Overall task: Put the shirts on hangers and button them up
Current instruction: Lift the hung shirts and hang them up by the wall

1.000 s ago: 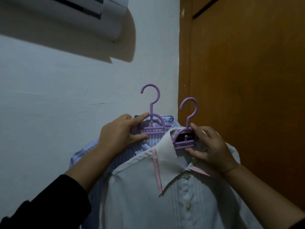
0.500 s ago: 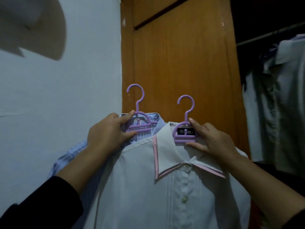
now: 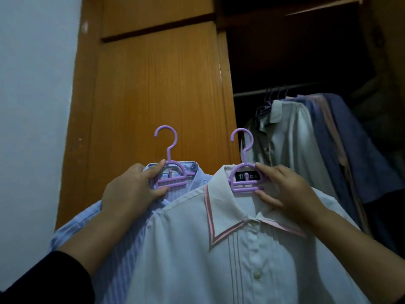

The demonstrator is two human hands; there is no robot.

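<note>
two shirts on purple hangers held up in front of a wardrobe

the left hand (image 3: 131, 189) pinches the neck frame of the left purple hanger (image 3: 169, 172) between thumb and forefinger, carrying the blue striped shirt (image 3: 122, 244). the right hand (image 3: 287, 189) pinches the right purple hanger (image 3: 245, 178) the same way, carrying the white shirt with pink-trimmed collar (image 3: 197, 260), buttoned down its front and overlapping the striped one. behind stand the wooden wardrobe door (image 3: 157, 88) and hung shirts (image 3: 306, 137) on a rail (image 3: 252, 93).
</note>
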